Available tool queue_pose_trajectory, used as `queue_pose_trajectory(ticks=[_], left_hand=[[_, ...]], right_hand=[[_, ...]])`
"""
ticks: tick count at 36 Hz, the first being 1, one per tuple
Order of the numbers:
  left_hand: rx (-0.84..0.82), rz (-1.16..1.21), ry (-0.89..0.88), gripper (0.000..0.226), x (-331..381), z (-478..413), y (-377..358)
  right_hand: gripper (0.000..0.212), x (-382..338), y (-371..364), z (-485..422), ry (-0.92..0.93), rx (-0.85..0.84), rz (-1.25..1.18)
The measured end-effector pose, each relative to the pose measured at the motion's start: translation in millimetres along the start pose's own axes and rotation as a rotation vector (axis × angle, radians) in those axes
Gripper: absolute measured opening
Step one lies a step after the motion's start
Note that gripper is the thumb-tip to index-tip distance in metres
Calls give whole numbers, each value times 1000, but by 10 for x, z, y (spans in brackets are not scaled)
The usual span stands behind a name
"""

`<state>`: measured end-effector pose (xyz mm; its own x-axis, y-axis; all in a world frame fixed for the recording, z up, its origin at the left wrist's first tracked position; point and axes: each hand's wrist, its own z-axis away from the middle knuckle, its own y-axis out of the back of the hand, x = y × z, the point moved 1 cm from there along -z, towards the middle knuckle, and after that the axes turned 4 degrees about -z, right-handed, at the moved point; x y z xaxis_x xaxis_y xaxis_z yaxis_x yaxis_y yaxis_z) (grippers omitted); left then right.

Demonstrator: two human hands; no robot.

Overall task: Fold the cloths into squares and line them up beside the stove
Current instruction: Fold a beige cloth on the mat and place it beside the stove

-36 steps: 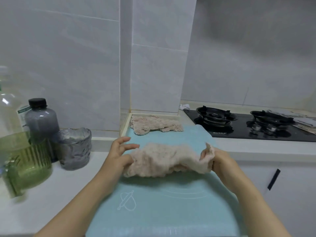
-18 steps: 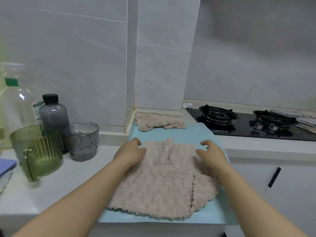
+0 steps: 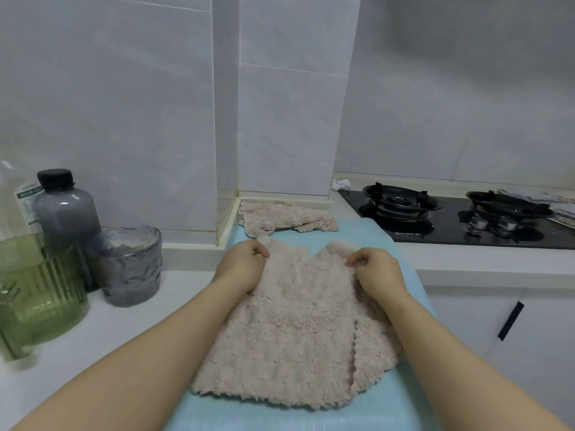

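A: Both hands are on the pink cloth (image 3: 295, 337). The left hand (image 3: 241, 265) has its fingers curled on the far left corner, and the right hand (image 3: 376, 272) is pinching the far edge at the other corner. The cloth is spread on the blue mat (image 3: 357, 227), running back between the forearms.

B: Look just behind the right wrist: 1 flap is doubled over along that side. Fold from here and I'd say that flap gets trapped, so the result comes out lopsided, not square.

A: The far edge dips between the 2 hands, too. An uneven pull could skew the corners.

B: It's fluffy, soft stuff. My guess is it slumps and won't keep a crease unless it's pressed flat.

A: Ahead of the fingertips, the 2nd cloth (image 3: 286, 217) sits crumpled against the wall, not yet folded. It could get caught up if the near one is pushed forward.

B: Out left of the left hand stand the grey glass (image 3: 127, 265) and the green glass (image 3: 37, 290). A wide swing of that arm could knock 1 over.

A: The stove (image 3: 451, 219) lies beyond the right hand, well apart from the cloth. I can't tell whether the mat is fully supported on that side, so a hard tug might drag it.
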<state>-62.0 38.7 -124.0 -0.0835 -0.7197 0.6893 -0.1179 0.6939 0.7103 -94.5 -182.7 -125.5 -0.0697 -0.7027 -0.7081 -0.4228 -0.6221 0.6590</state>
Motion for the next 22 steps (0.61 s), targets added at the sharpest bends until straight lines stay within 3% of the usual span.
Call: queue_pose_trajectory(ticks=[4, 7, 10, 12, 17, 22], left_hand=[[244, -123, -11, 26, -15, -54, 11], [278, -217, -44, 28, -14, -64, -23], [204, -532, -155, 37, -22, -52, -79], [175, -672, -261, 43, -32, -23, -102], [-33, -512, -449, 36, -45, 157, -71], [-307, -361, -526, 37, -162, 479, 38]], right_hand=[[41, 14, 40, -111, 91, 133, 27], [43, 50, 24, -175, 108, 91, 149], [49, 11, 2, -116, 75, -101, 400], [46, -23, 1, -36, 167, -164, 479], [26, -29, 74, 316, 294, -441, 221], [19, 35, 306, 612, 252, -491, -50]])
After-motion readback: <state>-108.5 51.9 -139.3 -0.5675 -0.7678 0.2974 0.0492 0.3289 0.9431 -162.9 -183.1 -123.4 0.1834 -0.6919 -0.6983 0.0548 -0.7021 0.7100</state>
